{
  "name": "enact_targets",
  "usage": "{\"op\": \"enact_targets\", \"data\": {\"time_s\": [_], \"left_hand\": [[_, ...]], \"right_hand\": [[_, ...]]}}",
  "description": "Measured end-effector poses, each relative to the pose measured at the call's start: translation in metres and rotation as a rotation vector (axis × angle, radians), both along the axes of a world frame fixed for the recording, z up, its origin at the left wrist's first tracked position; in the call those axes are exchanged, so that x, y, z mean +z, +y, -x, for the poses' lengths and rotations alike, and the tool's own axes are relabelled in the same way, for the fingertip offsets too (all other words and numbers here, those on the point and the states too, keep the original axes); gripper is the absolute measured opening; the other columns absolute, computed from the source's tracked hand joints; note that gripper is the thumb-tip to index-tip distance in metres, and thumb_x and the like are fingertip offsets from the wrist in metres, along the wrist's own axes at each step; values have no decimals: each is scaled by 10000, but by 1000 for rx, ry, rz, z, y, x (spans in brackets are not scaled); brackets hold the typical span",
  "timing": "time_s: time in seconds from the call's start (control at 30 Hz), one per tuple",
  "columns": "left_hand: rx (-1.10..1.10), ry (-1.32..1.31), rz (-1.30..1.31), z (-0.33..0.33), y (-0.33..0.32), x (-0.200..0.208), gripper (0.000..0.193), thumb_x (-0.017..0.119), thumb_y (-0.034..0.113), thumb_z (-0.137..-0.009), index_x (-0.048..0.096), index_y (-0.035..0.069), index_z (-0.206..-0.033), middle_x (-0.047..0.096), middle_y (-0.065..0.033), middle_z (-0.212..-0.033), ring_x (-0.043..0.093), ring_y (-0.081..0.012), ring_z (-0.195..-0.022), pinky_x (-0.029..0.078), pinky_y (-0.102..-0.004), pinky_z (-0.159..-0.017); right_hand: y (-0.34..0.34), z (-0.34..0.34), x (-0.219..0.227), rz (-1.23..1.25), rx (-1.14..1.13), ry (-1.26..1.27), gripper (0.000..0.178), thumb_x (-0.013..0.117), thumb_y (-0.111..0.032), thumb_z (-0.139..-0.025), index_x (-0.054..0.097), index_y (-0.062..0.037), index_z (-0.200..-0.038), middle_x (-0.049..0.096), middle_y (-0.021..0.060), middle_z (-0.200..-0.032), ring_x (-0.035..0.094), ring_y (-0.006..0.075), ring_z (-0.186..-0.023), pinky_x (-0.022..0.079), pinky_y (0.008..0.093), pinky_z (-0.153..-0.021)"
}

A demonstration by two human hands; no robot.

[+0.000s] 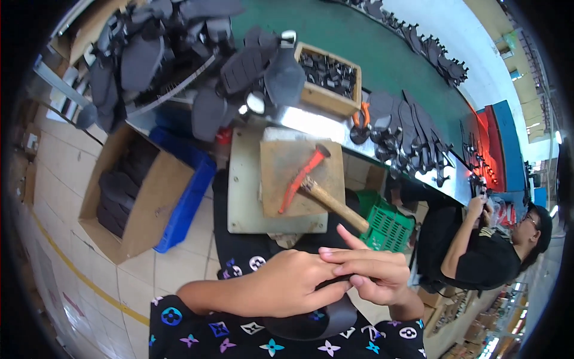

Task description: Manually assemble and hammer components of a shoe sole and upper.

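Above my lap my two hands meet, fingers overlapping. My left hand is closed on a dark grey shoe sole, whose rounded end shows below the palm. My right hand closes over its fingers from the right, at a dark edge of the sole, with one finger sticking up. Most of the sole is hidden by the hands. In front of them a hammer with a red head and wooden handle rests on a worn square board, which sits on a pale plate.
Grey soles pile on the green bench. A wooden box holds small black parts, beside orange-handled pliers. Left stand a cardboard box of soles and a blue crate; right, a green basket and a seated co-worker.
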State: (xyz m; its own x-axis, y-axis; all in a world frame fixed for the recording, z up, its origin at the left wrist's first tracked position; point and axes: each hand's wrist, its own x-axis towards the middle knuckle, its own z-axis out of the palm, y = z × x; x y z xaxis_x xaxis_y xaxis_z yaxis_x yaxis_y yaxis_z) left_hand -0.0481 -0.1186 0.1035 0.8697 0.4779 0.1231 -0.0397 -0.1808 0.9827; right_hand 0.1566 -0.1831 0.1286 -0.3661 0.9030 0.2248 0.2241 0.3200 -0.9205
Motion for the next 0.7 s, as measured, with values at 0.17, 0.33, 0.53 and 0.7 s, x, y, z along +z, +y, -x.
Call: {"op": "enact_targets", "data": {"time_s": [0.17, 0.33, 0.53, 0.7], "left_hand": [[-125, 29, 447, -16, 15, -25, 629, 494, 408, -1032, 361, -8, -1484, 606, -253, -1263, 605, -317, -1158, 435, -352, -994], [-463, 204, 404, -1, 20, -36, 523, 539, 356, -1025, 459, 42, -1435, 677, -129, -1143, 635, -193, -1032, 479, -321, -928], [-50, 236, 111, -8, 55, -27, 369, 516, 216, -1037, 565, 21, -1346, 680, -118, -1167, 620, -192, -1071, 469, -326, -952], [524, 64, -28, -14, 154, 10, 365, 547, 191, -1022, 588, -6, -1326, 677, -145, -1203, 599, -163, -1085, 459, -322, -973]], "right_hand": [[-17, -9, -22, 114, -537, -98, 228, 538, 0, -927, 671, 82, -1093, 727, 192, -1053, 713, 259, -984, 487, 412, -1045], [-57, -27, -59, 108, -870, -105, 198, 534, -12, -960, 658, 52, -1100, 720, 153, -1023, 698, 189, -945, 536, 299, -848], [-38, -31, -58, -16, -1010, 16, 246, 578, -38, -960, 642, 46, -1182, 699, 162, -1118, 691, 255, -1039, 539, 326, -893], [-37, -99, -78, 126, -927, 108, 318, 567, -62, -985, 579, 46, -1284, 668, 132, -1217, 685, 209, -1055, 517, 304, -930]]}}
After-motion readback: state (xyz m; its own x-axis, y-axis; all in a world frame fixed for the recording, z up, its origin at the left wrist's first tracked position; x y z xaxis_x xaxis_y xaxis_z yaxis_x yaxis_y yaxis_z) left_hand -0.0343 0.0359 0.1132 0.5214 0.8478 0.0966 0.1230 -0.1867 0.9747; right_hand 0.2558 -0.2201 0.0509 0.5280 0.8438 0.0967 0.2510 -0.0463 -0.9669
